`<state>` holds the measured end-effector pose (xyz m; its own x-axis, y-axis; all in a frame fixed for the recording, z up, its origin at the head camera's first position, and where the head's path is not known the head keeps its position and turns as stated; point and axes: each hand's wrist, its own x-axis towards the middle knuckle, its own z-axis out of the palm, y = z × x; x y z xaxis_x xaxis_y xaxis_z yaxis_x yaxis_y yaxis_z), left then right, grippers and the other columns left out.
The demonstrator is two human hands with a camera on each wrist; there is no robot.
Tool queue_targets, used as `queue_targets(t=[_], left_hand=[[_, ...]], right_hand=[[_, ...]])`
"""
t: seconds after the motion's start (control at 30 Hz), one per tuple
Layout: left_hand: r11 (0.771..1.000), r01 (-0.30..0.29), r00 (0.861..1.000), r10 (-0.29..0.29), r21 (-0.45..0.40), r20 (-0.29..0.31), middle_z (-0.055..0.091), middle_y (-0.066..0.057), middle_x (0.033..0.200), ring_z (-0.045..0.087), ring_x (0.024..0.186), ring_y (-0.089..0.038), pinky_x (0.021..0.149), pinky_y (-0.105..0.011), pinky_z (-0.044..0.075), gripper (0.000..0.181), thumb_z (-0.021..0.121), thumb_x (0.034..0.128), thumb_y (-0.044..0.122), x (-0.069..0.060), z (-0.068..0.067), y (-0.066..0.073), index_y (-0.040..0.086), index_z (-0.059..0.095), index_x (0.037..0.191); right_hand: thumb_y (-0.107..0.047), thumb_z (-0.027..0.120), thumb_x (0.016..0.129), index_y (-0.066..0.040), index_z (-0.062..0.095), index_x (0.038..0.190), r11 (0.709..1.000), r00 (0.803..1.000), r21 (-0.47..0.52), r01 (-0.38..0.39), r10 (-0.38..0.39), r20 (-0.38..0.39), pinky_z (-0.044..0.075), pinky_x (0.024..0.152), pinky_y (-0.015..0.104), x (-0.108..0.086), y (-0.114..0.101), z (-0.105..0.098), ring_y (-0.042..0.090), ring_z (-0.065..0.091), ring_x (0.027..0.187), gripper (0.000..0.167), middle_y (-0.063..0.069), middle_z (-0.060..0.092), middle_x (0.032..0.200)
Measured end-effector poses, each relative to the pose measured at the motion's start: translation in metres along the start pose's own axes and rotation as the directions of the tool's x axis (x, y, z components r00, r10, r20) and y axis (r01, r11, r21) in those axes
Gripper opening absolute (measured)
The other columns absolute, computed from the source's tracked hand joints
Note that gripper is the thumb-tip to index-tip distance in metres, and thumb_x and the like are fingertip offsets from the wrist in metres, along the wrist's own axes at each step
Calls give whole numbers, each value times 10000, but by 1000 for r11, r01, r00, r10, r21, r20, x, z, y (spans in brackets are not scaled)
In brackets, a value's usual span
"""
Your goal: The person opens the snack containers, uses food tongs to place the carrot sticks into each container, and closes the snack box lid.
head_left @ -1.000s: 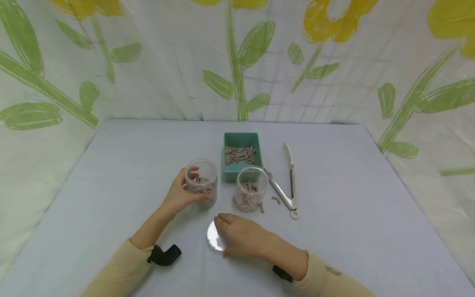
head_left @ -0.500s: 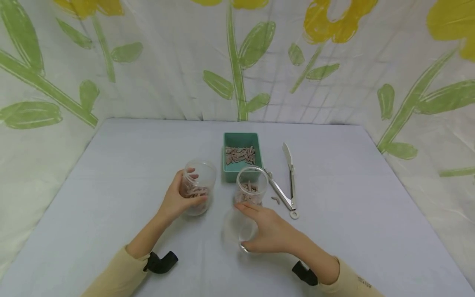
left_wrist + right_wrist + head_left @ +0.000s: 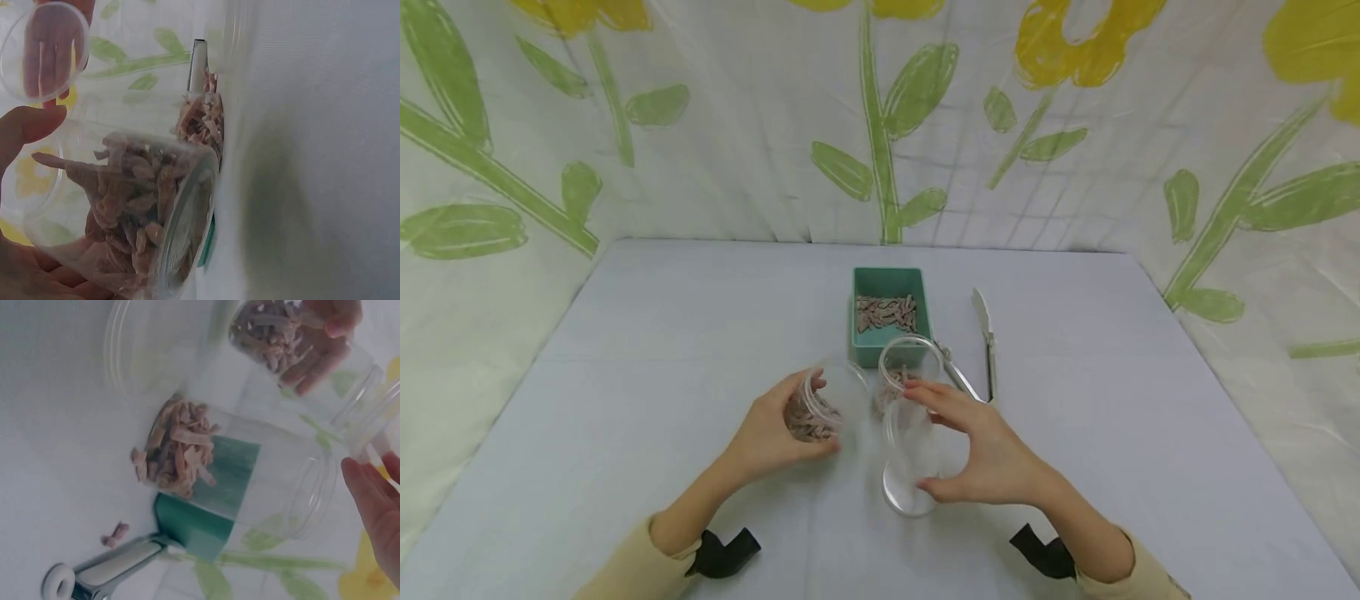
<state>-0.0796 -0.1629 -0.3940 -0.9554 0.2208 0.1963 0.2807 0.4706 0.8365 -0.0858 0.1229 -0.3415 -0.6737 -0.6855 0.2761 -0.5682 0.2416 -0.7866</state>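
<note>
My left hand grips a clear jar partly filled with pinkish-brown strips. The jar is tilted, its base raised off the table in the left wrist view. My right hand holds a clear round lid by its edge between thumb and fingers, up on its side. In the left wrist view that lid is in front of the right palm. Another round lid lies flat below it on the table. A second open jar, also holding strips, stands behind the right hand, which partly hides it in the head view.
Behind the second jar stands a green tray containing more strips. Metal tongs lie spread to its right, their ring end hidden by my hand in the head view. A loose strip lies near the tongs in the right wrist view.
My right hand has lifted a lid from the table and moved right and away from me. My left hand has brought its jar nearer me and to the right, tilting it.
</note>
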Motion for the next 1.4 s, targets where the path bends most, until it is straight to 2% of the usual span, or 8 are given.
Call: queue_targets(t=[0.13,0.27,0.37,0.63,0.87,1.1,1.27,1.4], left_hand=[[995,-68,998,67,76,18,647,-152,1147,613,1051,-279,907,-480,494,783,906,594,169,-6,7,9,-30,552,1263],[985,-139,990,135,105,47,628,-87,1106,597,976,-182,849,-387,522,768,907,571,173,-9,12,18,13,556,1235],[979,-165,985,157,118,70,626,-52,1086,582,953,-142,823,-347,522,768,905,571,184,-10,15,22,31,558,1239],[963,-201,975,179,178,133,636,-54,1068,573,905,-147,766,-304,518,771,908,572,234,-11,19,28,2,574,1227],[952,-207,969,167,226,182,624,-37,1071,571,915,-142,770,-309,526,760,905,594,280,-12,20,32,-5,576,1217],[946,-211,962,156,246,226,620,-27,1045,575,897,-127,772,-297,526,783,901,594,314,-14,20,32,-32,578,1217],[955,-212,949,150,208,278,621,-19,1039,588,902,-132,786,-302,526,789,900,608,333,-14,18,31,-34,573,1225],[978,-175,930,128,110,344,629,6,1054,589,928,-105,806,-295,518,755,903,624,338,-14,15,30,-1,588,1221]], right_hand=[[-6,849,648,26,477,1383,999,999,-17,32,-33,-37,510,910,441,4,-2,1,291,495,1253,824,173,514,1380],[-68,869,670,19,492,1377,999,999,-36,31,-33,-39,523,894,391,8,-4,4,275,514,1226,806,153,533,1366],[-103,880,674,-3,500,1383,999,999,-47,26,-28,-39,523,885,354,10,-5,6,252,509,1229,810,139,537,1366],[-133,890,671,-15,512,1375,997,999,-75,27,-29,-26,515,879,352,11,-4,10,232,519,1201,808,116,542,1361],[-195,901,662,-43,521,1376,992,1000,-126,29,-28,10,525,875,380,12,-5,11,237,533,1205,823,133,538,1370],[-216,904,659,-57,531,1374,986,997,-163,28,-15,81,438,995,477,11,-5,9,247,473,1288,821,67,529,1386],[-196,906,656,-52,534,1367,980,989,-174,93,-71,127,427,1015,454,11,-4,7,244,471,1294,816,53,532,1381],[-154,892,673,-63,509,1389,977,974,-149,152,-122,188,440,1007,425,10,-2,6,243,472,1296,817,63,518,1400]])
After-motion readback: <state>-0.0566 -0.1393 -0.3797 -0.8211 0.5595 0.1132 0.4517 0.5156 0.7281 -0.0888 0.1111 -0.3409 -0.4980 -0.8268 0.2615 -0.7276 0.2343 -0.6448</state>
